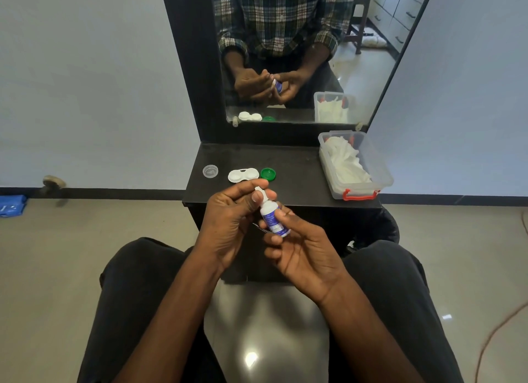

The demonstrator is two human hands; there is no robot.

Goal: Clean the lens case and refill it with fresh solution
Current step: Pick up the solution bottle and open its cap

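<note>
Hands: right hand (303, 248) grips solution bottle (273, 217); left hand (234, 219) pinches its cap (258, 194)
Risk: solution spilling short of lens case (243, 175), beyond bottle; tilted bottle

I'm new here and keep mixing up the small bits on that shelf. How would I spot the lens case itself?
Find the black shelf below the mirror; three small things lie in a row near its left end. The lens case is the middle one, between a clear round cap and a green cap. It alone is white, with two joined open cups.
</note>
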